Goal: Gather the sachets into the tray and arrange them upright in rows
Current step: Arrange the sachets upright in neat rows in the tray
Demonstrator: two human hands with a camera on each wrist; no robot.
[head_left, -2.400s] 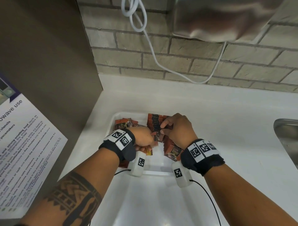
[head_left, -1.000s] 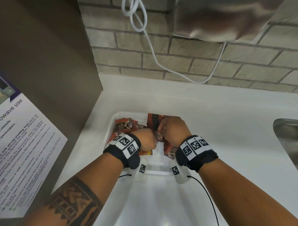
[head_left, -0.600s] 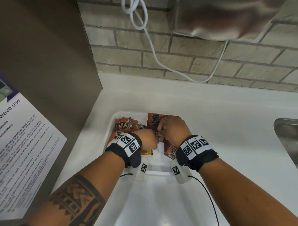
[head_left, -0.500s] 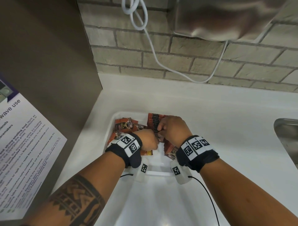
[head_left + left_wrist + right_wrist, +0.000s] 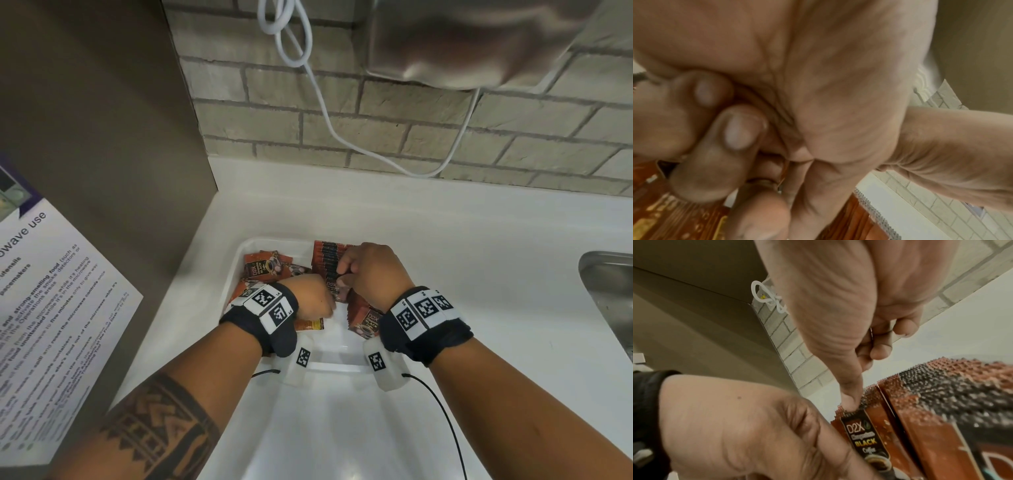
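Since the earlier frames: both hands drawn in closer together over the far half of the tray (image 5: pixel 236 270), right wrist turned more knuckles-up, left hand slid nearer the row; sachets otherwise lying much as before.

Right hand (image 5: pixel 371 274) curled, thumb and fingers pinching the serrated top of one sachet (image 5: pixel 865 426) at the near end of the upright row (image 5: pixel 329 260). Left hand (image 5: pixel 310 296) curled into a loose fist right beside it, fingertips at the same sachet; whether actually gripping it, cannot tell.

Sachets: orange-brown foil with a black panel, "D2X" and "BLACK Coffee" in white and yellow, a cup printed below, zigzag-cut tops. One dense upright row against the far edge of the tray, too tightly packed to count. Loose flat sachets (image 5: pixel 262 269) toward the far-left corner, about three visible, partly under the left wrist. One more tilted sachet (image 5: pixel 366 318) near the right wall.

One white tray on a white counter (image 5: pixel 462 274), near half bare.
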